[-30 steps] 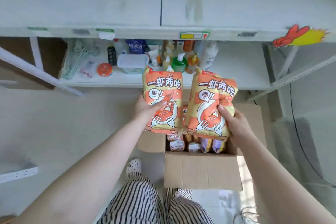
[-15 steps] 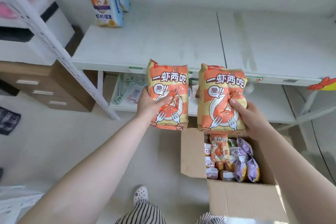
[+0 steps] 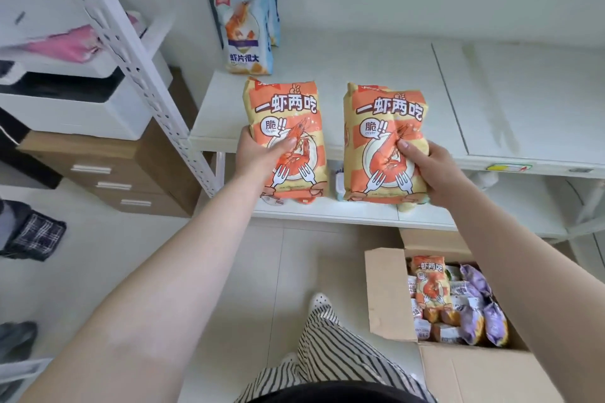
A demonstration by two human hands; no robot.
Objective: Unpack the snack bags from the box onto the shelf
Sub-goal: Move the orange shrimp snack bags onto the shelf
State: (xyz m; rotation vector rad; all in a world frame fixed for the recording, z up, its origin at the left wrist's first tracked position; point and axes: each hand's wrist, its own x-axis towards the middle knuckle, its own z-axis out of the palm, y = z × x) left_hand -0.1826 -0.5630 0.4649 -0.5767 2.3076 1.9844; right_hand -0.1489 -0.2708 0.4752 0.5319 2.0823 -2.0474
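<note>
Your left hand point(image 3: 258, 159) and right hand point(image 3: 432, 170) each grip an orange shrimp-snack bag point(image 3: 284, 114) point(image 3: 383, 127) over the shelf's point(image 3: 360, 75) front edge

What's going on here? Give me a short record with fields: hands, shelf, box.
left hand: grips an orange shrimp bag, held upright in front of the shelf edge
right hand: grips a second orange bag, upright beside the first
shelf: blue bags stand at the back left
box: open on the floor, with another orange bag and purple packs inside
</note>
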